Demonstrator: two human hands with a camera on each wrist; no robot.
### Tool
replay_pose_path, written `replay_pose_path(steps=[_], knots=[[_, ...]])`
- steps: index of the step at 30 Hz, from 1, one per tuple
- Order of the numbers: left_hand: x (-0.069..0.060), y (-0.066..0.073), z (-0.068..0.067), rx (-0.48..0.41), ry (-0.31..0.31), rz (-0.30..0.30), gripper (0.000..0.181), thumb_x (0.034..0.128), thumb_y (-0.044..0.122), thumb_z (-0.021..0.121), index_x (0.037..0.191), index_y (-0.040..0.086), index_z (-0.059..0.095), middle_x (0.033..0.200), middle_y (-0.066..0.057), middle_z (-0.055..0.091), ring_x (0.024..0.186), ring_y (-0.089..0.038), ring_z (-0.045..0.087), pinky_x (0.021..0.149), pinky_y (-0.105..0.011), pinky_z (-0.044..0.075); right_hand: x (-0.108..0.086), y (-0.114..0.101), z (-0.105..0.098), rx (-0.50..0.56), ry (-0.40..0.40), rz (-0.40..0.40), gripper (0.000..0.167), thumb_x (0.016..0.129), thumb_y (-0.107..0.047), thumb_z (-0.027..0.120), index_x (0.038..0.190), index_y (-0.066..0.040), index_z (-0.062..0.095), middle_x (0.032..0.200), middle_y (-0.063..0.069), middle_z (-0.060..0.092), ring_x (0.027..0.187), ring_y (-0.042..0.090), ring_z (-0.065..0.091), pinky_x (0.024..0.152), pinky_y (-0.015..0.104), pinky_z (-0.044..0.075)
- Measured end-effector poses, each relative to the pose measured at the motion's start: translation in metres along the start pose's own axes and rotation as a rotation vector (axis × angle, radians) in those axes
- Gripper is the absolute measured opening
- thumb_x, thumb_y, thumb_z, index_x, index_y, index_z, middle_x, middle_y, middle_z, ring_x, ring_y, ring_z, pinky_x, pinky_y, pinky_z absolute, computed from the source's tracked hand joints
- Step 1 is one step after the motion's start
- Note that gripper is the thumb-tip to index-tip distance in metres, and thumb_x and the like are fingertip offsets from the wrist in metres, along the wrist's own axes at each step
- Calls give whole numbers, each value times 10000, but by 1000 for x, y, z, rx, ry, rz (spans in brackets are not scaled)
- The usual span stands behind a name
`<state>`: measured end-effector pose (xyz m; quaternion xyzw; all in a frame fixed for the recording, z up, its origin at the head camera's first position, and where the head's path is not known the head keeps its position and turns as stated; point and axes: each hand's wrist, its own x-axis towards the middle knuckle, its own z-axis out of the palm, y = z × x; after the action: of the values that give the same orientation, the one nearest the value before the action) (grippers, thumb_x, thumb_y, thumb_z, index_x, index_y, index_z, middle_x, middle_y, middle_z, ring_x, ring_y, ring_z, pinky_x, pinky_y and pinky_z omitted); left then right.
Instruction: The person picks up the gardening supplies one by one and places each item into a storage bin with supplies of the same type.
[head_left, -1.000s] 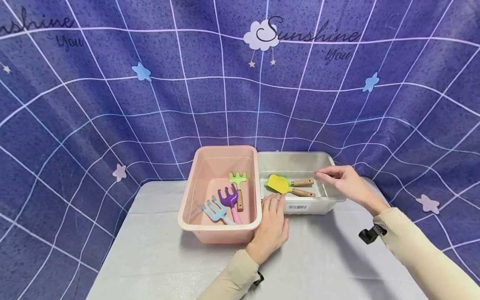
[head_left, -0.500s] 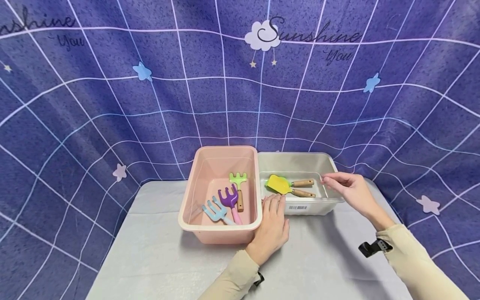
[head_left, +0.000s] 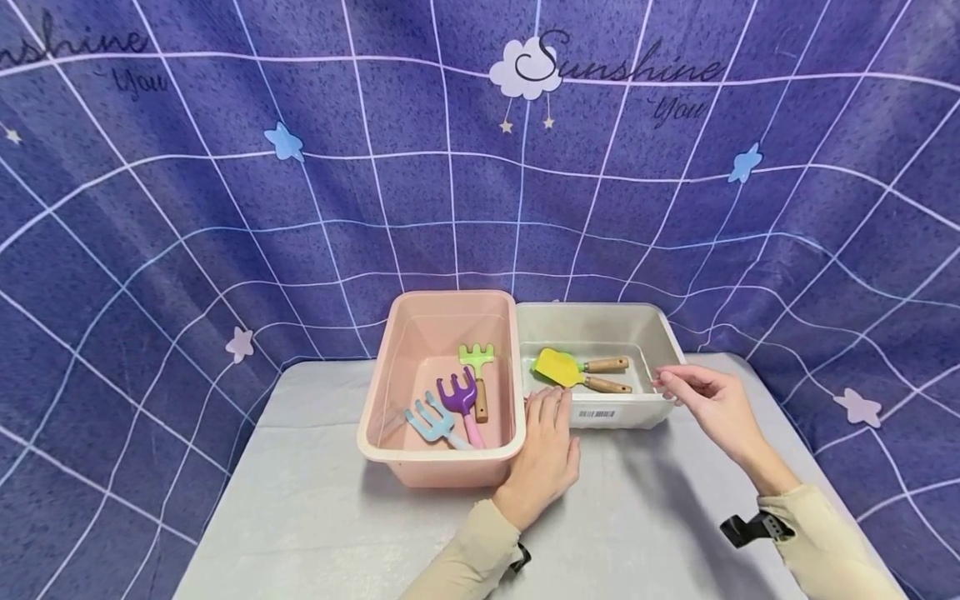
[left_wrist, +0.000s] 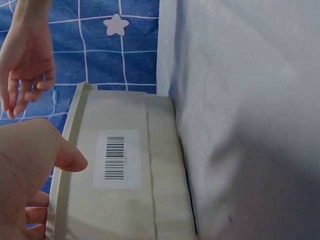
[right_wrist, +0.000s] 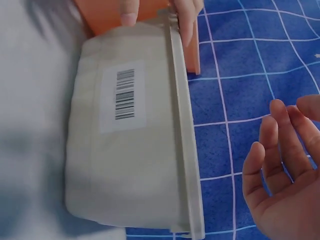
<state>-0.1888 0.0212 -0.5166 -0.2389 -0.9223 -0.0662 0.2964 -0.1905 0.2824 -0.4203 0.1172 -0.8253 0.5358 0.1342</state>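
My left hand (head_left: 546,454) rests on the front rim of the white bin (head_left: 633,408) beside the pink bin. Its fingers hook over the rim, while the thumb (left_wrist: 72,157) lies outside by the barcode label. In the white bin are a yellow toy shovel (head_left: 561,368) with a wooden handle and a second wooden-handled tool, its green head mostly hidden underneath. Near the bin's right front corner hovers my right hand (head_left: 716,408), fingers loosely bent with nothing held; the right wrist view shows it apart from the rim.
The pink bin (head_left: 442,456) holds a green rake (head_left: 477,357), a purple fork (head_left: 459,393) with a pink handle, and a light blue fork (head_left: 433,421). A pale cloth (head_left: 307,492) covers the table. Behind hangs a blue-purple grid-patterned curtain (head_left: 420,192).
My right hand has moved from above the right part of the white bin toward the right and nearer me, out to its front corner. The left hand, bins and tools have stayed put.
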Motion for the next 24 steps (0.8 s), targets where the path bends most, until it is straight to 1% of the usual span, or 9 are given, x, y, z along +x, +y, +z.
replay_pose_path(steps=[5,10,13,15,18,21,24], knots=[[1,1,-3,-22,1,-13,790,852,368,774,1503,18,495,1422,-99,562,1377,-280,491,1251,-443,360,-12,7,2,6,8,23,242,1034,-74,666,1180,109,728,917,-211,783,754,17,707,688,181,568],[2,2,-7,-50,2,-32,783,857,358,782,1502,23,493,1433,-103,556,1392,-282,498,1259,-441,359,-22,12,6,102,47,21,213,1032,-15,644,1155,144,714,905,-157,797,729,21,696,681,192,563],[1,3,-9,-90,4,-46,781,866,338,787,1515,25,486,1469,-128,557,1426,-304,504,1268,-448,362,-28,15,8,156,52,13,177,1022,19,640,1128,129,730,899,-124,808,725,19,701,674,186,561],[-1,4,-11,-123,-2,-50,777,876,322,785,1527,23,483,1517,-157,544,1464,-332,496,1275,-453,366,-32,16,10,182,50,11,152,1017,35,639,1102,88,754,900,-109,815,727,16,708,673,183,560],[-7,6,-12,-173,-32,-56,769,894,314,776,1543,23,481,1604,-186,488,1524,-358,452,1285,-447,370,-40,17,13,201,55,14,161,1015,46,635,1092,37,776,903,-88,821,726,16,707,674,182,557],[-13,9,-13,-230,-66,-73,748,916,322,756,1551,38,483,1662,-161,437,1569,-340,400,1294,-429,359,-47,18,14,193,63,24,168,1013,49,634,1097,36,778,895,-75,819,718,35,695,676,189,556],[-17,12,-17,-267,-66,-77,738,916,334,751,1552,63,492,1659,-117,453,1567,-307,407,1291,-415,364,-55,18,16,191,65,42,172,1017,42,631,1116,52,772,896,-78,816,714,47,686,680,194,557]])
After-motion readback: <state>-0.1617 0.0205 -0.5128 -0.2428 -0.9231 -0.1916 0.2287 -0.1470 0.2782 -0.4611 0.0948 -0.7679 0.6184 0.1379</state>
